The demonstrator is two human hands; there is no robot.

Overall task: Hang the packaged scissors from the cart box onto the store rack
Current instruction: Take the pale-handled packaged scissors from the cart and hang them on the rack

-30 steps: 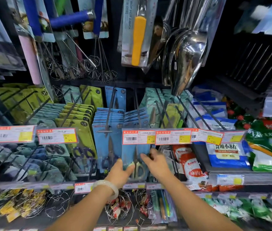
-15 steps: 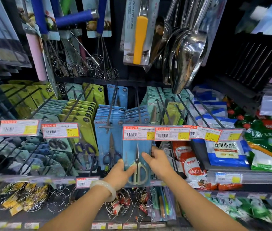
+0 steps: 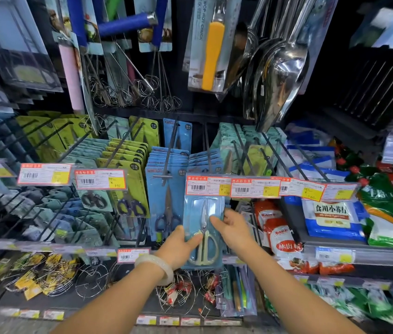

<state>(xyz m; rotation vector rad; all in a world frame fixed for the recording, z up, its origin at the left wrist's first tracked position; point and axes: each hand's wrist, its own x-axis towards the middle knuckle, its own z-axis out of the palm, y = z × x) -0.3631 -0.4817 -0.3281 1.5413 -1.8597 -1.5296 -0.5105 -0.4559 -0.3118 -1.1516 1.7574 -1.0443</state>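
A blue blister pack of scissors (image 3: 202,213) with pale green handles hangs just below a red and yellow price tag (image 3: 208,186) at the front of a black rack peg (image 3: 207,150). My left hand (image 3: 178,247), with a pale bangle on the wrist, holds the pack's lower left edge, thumb across the front. My right hand (image 3: 232,227) grips the pack's right edge at mid height. The pack's top is hidden behind the price tag. More blue scissor packs (image 3: 166,169) sit on the peg to the left. The cart box is out of view.
Green and teal scissor packs (image 3: 123,162) fill pegs to the left. Steel scoops (image 3: 279,68) and whisks (image 3: 142,92) hang above. Bagged food (image 3: 332,220) lies on a shelf to the right. Wire racks (image 3: 89,283) hang on the row below.
The scissor pack has come down and forward under the price tag, showing more of its blister. Both hands have stayed on its edges, shifting slightly lower.
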